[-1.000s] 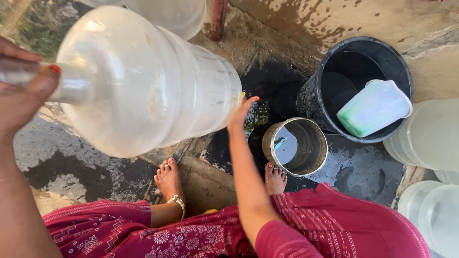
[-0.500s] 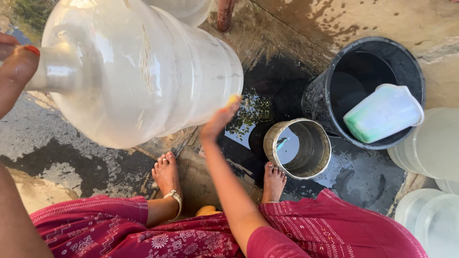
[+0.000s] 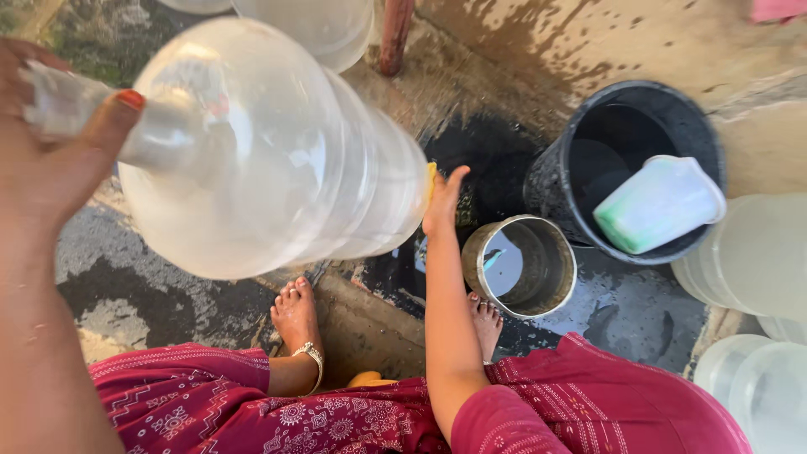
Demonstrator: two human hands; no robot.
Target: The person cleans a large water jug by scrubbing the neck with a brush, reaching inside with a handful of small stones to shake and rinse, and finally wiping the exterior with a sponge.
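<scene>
A large clear plastic water jug lies tilted on its side in the air, neck toward me. My left hand grips its neck at the upper left. My right hand presses flat against the jug's base, with a bit of yellow scrubber showing between palm and base. Below it stands a steel pot holding some water, close to my bare feet.
A black bucket at the right holds a white and green mug. More clear jugs stand at the right edge and at the top. The concrete ground is wet. A rusty pipe rises at the top.
The jug has tipped lower and nearer to me. My right hand slid along the jug's base, first left, then back right.
</scene>
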